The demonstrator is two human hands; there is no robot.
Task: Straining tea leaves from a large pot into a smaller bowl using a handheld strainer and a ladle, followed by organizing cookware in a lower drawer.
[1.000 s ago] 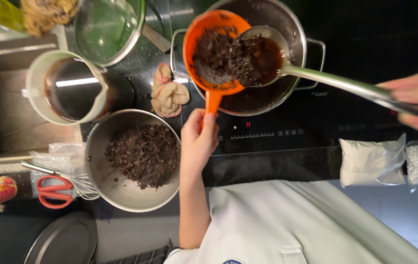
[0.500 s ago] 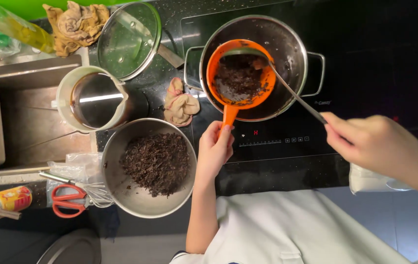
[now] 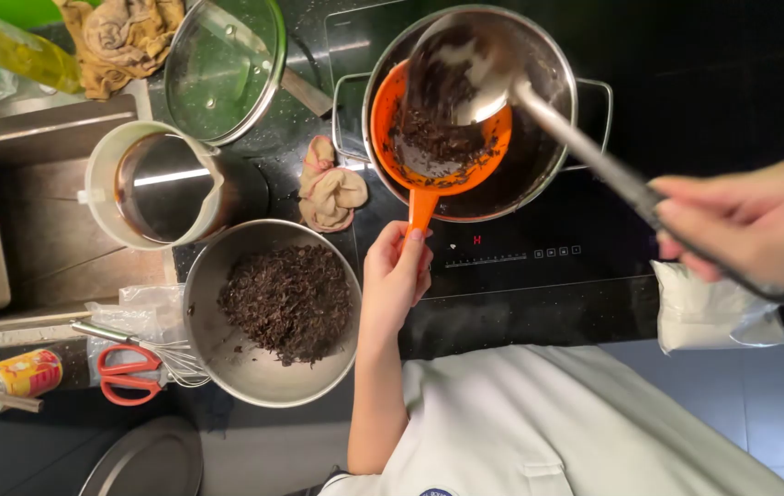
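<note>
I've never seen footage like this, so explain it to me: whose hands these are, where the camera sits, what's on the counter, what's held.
One camera, worn on a person's head, looks down at their own bare hands. The left hand grips the handle of an orange strainer full of dark wet leaves, held over a steel pot on a black cooktop. The right hand holds a metal ladle above the strainer. Nearby lie a steel bowl of dark leaves, a glass lid, a jug, crumpled cloths and red scissors.

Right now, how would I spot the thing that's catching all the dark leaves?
Find the big steel pot on the black stovetop. Resting inside its rim is a round orange plastic strainer, its handle pinched by the left hand. It is the only orange item there.
</note>
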